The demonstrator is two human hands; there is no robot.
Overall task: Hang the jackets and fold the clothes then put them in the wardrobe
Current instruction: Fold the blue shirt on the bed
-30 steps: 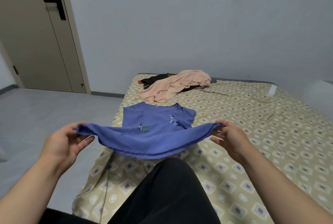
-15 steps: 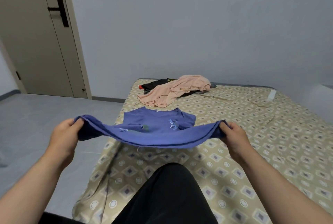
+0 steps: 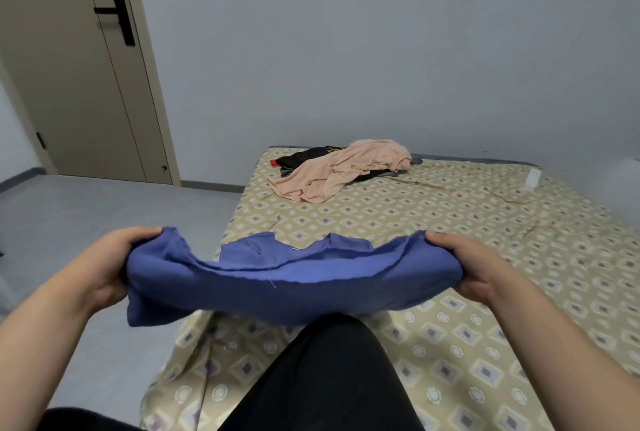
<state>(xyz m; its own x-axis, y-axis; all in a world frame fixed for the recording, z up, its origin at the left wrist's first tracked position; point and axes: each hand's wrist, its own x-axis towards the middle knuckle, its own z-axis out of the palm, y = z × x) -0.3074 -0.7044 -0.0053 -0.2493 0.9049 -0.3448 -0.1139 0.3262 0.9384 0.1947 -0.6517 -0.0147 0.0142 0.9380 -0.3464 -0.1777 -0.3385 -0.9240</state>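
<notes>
- Two ends of one blue shirt [image 3: 294, 278] are gripped, one in each hand. The cloth is doubled over, stretched between them and sagging a little in the middle.
- The left hand [image 3: 107, 267] has its fingers curled over the bunched left end. It sits out past the bed's left edge, above the floor [image 3: 86, 222], which lies open to that side.
- The right hand [image 3: 464, 264] has its fingers curled over the right end with the palm against the cloth. It is held above the bed [image 3: 502, 274].
- The shirt's neckline edge shows along its far side. I cannot tell whether that far part rests on the bed or hangs free.
- Just below the shirt's lower fold, a knee [image 3: 332, 378] in black trousers is on the near part of the bed, close to the near left corner, where the patterned sheet drapes down.
- Between the shirt and the far end there is a broad stretch of bare patterned sheet, and more of it to the right.
- At the far left of the bed lies a crumpled peach garment [image 3: 343, 170], partly on top of a black garment [image 3: 304, 156], well apart from the hands.
- A small white label [image 3: 532, 179] lies near the far right edge.
- A plain grey wall [image 3: 381, 49] runs behind the bed. A closed beige door [image 3: 69, 84] with a black handle [image 3: 117, 16] stands at the left.
</notes>
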